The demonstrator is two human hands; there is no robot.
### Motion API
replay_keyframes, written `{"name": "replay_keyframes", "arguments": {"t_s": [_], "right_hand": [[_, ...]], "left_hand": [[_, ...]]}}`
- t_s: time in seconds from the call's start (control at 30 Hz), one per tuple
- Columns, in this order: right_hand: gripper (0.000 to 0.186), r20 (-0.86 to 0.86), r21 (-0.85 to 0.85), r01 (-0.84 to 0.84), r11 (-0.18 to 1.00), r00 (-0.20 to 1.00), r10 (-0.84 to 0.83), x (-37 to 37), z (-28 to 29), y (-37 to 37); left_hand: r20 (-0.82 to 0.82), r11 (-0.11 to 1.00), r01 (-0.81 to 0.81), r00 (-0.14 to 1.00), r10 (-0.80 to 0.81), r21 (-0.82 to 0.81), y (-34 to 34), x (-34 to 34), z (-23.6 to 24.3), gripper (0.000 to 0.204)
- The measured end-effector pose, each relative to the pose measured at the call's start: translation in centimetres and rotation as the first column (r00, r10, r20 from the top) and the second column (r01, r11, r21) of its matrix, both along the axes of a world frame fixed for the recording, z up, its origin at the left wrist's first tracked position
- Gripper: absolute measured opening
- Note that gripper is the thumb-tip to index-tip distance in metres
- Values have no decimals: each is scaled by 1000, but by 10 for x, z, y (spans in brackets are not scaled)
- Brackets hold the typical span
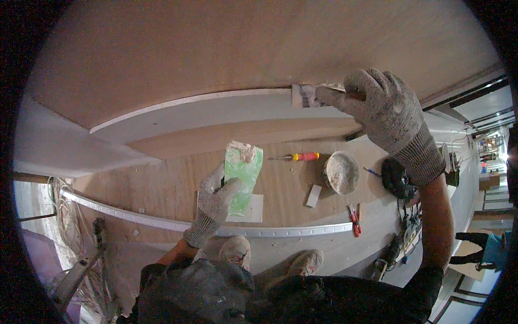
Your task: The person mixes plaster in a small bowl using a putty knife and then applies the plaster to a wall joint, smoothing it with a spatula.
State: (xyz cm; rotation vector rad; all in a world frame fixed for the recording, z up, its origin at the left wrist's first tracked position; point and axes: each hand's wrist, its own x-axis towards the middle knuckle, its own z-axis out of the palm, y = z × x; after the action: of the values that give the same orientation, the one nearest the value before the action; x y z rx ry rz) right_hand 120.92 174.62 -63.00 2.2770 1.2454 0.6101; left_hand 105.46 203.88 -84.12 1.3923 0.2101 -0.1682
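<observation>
My left hand (216,200) wears a grey knitted glove and is closed on a green flat board (240,181) with pale putty heaped at its far end. Farther right, my right hand (386,105), gloved the same way, pinches a small flat scraper-like piece (305,96) with dark smears. That piece lies against the top edge of a long whitish ledge (210,110), where it meets the brown wall panel (259,43). Its exact kind is hard to make out, as the fingers cover one end.
On the wooden boards below lie a red-and-yellow screwdriver (305,156), a putty-crusted bowl (342,173), a white block (313,196) and red-handled pliers (355,220). A perforated metal strip (280,232) runs before my shoes. Cables (67,216) hang at left; another person (485,251) stands far right.
</observation>
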Motion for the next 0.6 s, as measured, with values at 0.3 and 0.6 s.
{"name": "replay_keyframes", "arguments": {"t_s": [0.3,0.6], "right_hand": [[52,-183,57,-4,998,983,14,7,12,-12],[47,-179,-20,-2,1000,984,-1,21,22,-37]], "left_hand": [[-38,1000,11,999,-10,24,3,2,-8,52],[-76,995,-55,996,49,-85,-4,7,-11,54]]}}
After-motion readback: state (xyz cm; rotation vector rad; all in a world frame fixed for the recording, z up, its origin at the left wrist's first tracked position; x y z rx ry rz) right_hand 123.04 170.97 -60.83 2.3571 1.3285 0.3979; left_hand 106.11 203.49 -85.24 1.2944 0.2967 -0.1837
